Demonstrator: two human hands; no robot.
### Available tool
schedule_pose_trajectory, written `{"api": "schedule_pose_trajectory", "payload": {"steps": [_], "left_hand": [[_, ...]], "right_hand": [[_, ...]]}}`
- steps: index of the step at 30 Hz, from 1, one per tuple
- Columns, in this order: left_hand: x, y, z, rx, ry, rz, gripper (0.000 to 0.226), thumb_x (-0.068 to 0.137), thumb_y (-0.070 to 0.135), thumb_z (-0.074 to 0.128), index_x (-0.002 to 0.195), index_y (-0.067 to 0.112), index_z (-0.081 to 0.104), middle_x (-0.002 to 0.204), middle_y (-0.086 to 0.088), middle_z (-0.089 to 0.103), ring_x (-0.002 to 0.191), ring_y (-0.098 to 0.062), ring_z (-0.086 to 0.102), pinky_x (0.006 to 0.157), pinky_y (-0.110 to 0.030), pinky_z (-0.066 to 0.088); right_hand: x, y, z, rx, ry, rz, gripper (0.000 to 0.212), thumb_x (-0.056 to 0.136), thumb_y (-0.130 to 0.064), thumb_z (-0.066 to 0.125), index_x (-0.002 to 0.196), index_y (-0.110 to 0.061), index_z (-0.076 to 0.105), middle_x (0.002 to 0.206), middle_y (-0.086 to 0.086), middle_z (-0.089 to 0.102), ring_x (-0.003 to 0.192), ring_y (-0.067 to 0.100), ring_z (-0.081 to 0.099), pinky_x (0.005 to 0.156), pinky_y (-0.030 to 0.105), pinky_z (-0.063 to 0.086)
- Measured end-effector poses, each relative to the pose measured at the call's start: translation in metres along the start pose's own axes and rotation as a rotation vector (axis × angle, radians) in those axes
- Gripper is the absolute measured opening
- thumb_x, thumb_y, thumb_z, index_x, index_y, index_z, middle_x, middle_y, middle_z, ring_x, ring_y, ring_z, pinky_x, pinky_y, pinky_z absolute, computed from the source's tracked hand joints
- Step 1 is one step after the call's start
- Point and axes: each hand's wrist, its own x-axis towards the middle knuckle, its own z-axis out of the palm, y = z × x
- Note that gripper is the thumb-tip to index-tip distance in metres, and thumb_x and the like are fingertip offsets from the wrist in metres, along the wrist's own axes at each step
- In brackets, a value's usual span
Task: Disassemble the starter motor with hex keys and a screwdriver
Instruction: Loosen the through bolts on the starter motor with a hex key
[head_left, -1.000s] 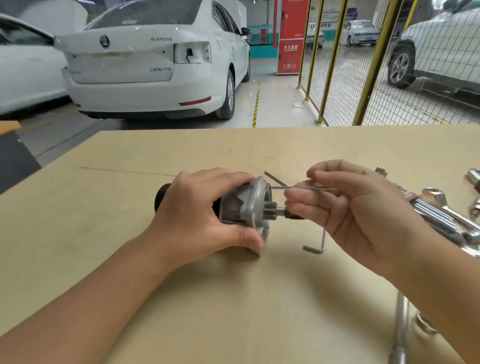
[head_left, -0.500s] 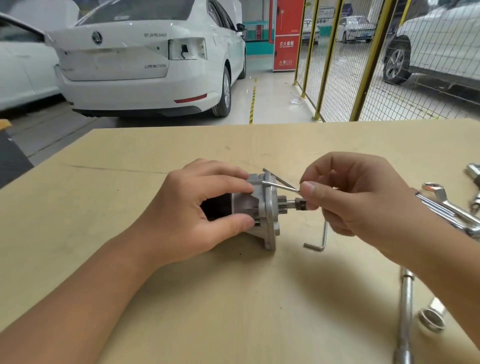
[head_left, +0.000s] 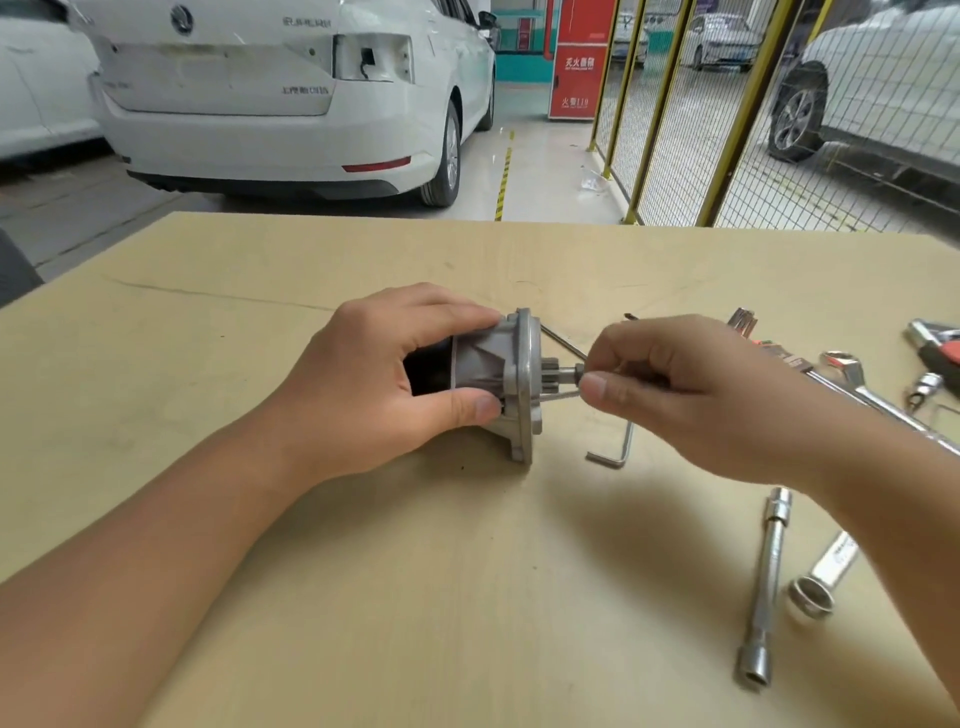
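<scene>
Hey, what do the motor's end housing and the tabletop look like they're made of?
End housing: probably cast aluminium, judging by its dull grey, matte surface and moulded ribs. Tabletop: looks like bare plywood or fibreboard, pale tan and unvarnished, with scuffs and a long scratch.

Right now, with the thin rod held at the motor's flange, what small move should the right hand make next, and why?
Probably draw the thin metal rod straight out to the right. The right hand pinches its end beside the pinion, and the rod runs into the grey aluminium flange of the starter motor, which the left hand grips on the wooden table.
</scene>
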Motion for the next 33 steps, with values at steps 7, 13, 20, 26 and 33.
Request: {"api": "schedule_pose_trajectory", "payload": {"steps": [7,13,20,26,33], "left_hand": [[-0.001,-0.004,0.0,-0.007,-0.002,0.013,0.058,0.075,0.037,0.083,0.129,0.02,0.071,0.125,0.016,0.068,0.118,-0.013,0.064,0.1,-0.047,0.052],[-0.001,-0.005,0.0,-0.021,0.011,0.021,0.058,0.074,0.038,0.084,0.127,0.018,0.072,0.123,0.013,0.069,0.116,-0.009,0.065,0.099,-0.043,0.053],[-0.001,-0.011,-0.002,-0.002,0.018,0.067,0.057,0.074,0.036,0.085,0.127,0.017,0.072,0.123,0.01,0.07,0.115,-0.012,0.066,0.098,-0.046,0.053],[0.0,-0.013,-0.002,0.02,0.015,0.095,0.056,0.077,0.04,0.084,0.127,0.019,0.072,0.123,0.012,0.07,0.112,-0.017,0.065,0.095,-0.047,0.053],[-0.002,-0.005,0.001,0.079,-0.024,0.146,0.071,0.074,0.055,0.078,0.137,0.025,0.064,0.129,0.011,0.065,0.111,-0.025,0.06,0.093,-0.051,0.05]], "right_hand": [[-0.001,-0.001,-0.001,0.036,-0.091,0.06,0.027,0.1,-0.03,0.056,0.075,-0.025,0.066,0.051,-0.02,0.051,0.048,0.003,0.044,0.05,0.014,0.037],[-0.001,-0.004,0.006,0.185,-0.109,0.14,0.025,0.099,-0.028,0.062,0.078,-0.018,0.07,0.046,-0.013,0.041,0.041,0.004,0.035,0.04,0.012,0.027],[-0.001,-0.008,0.017,0.571,-0.099,0.37,0.026,0.097,-0.021,0.066,0.075,-0.009,0.07,0.045,-0.01,0.034,0.04,0.011,0.022,0.042,0.018,0.019],[-0.003,-0.014,0.017,0.202,0.049,0.027,0.022,0.094,-0.015,0.068,0.072,-0.014,0.064,0.054,-0.009,0.053,0.046,0.003,0.047,0.045,0.01,0.036],[-0.003,-0.012,0.011,-0.049,-0.081,-0.054,0.019,0.093,-0.023,0.068,0.077,-0.023,0.059,0.07,-0.004,0.063,0.058,0.01,0.053,0.052,0.023,0.042]]}}
